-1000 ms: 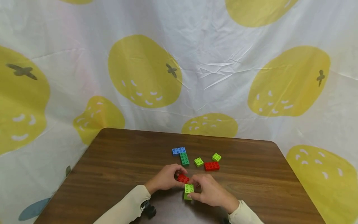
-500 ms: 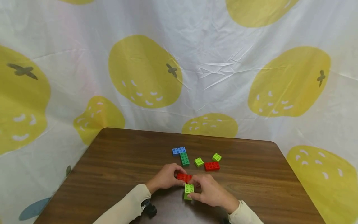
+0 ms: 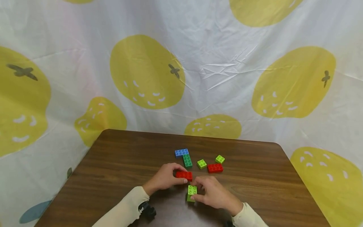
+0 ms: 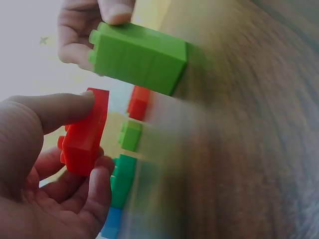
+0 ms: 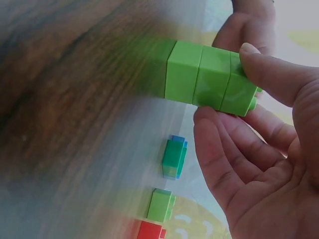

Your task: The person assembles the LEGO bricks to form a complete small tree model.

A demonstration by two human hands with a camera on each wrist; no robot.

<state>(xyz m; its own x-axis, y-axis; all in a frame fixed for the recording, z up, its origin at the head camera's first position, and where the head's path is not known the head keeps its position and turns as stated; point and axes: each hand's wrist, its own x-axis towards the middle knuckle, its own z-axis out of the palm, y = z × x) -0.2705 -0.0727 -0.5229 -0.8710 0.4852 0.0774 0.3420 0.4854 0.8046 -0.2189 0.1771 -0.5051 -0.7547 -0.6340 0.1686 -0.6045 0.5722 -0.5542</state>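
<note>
My left hand (image 3: 163, 179) pinches a red building brick (image 3: 184, 176) between thumb and fingers. The left wrist view shows this brick (image 4: 83, 137) tilted, its studs facing the palm side and its far end against the fingertips. Just to the right, my right hand (image 3: 212, 193) grips a light green stack (image 3: 192, 193) of bricks standing on the table. Seams in the right wrist view divide the stack (image 5: 209, 77) into three layers, with the thumb at the top layer and fingers along the opposite side. A small gap separates the red brick from the stack.
Farther back on the brown table (image 3: 130, 157) lie a blue brick (image 3: 181, 153) and a dark green brick (image 3: 187, 160) end to side. To their right are two small light green bricks, one nearer (image 3: 202, 164) and one farther (image 3: 220, 159), beside another red brick (image 3: 215, 168).
My left hand has turned the red brick so its long side lies across the view, and has drawn it left and slightly back from the stack. My right hand has stayed nearly still.
</note>
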